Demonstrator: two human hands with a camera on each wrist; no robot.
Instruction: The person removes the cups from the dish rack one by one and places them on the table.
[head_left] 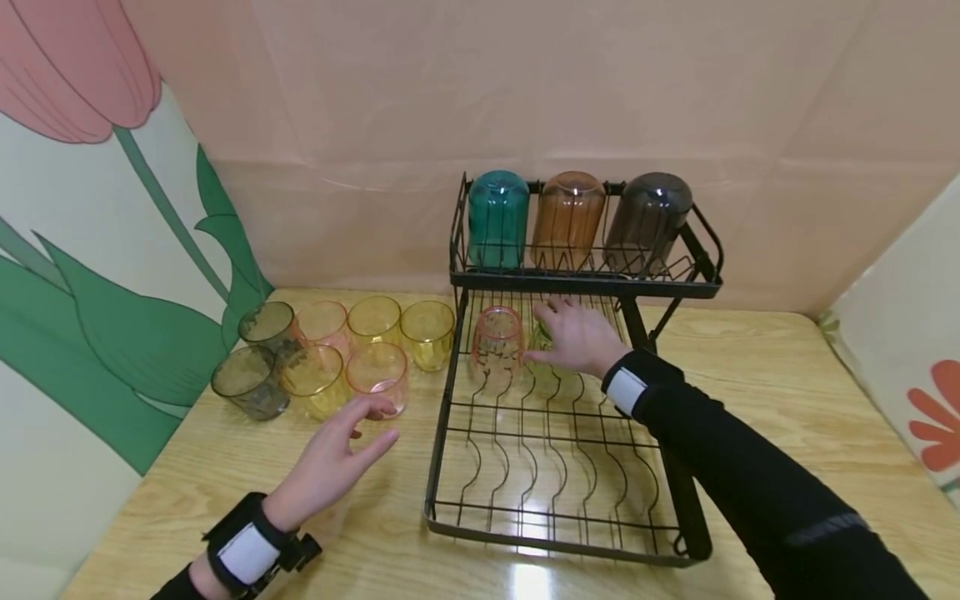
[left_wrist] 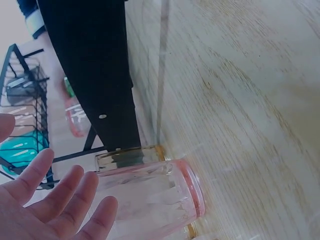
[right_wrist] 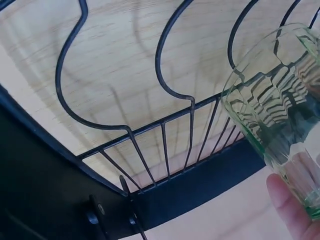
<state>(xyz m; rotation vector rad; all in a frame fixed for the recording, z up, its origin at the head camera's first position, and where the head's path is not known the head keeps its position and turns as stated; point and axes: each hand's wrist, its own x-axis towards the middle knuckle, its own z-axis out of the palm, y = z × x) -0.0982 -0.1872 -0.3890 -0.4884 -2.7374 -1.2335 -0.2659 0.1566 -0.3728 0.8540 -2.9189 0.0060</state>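
Observation:
My right hand (head_left: 576, 335) holds a pale green glass (right_wrist: 280, 107) over the back of the rack's lower tier, under the upper shelf. In the right wrist view its thumb or finger (right_wrist: 287, 202) presses against the glass near the base; most of that hand is out of frame. A pink glass (head_left: 497, 342) stands upside down on the lower tier, just left of the green one. My left hand (head_left: 335, 461) hovers, fingers spread and relaxed, beside a pink glass (head_left: 378, 379) on the table, holding nothing. The left wrist view shows this pink glass (left_wrist: 150, 200) beyond its fingertips.
The black two-tier wire rack (head_left: 555, 546) stands on the wooden table (head_left: 780, 392). Its upper shelf bears upside-down teal (head_left: 498, 218), amber (head_left: 568, 218) and dark grey (head_left: 651, 218) glasses. Left of it, several yellow (head_left: 427, 337), pink and grey (head_left: 255, 387) glasses stand upright, close together.

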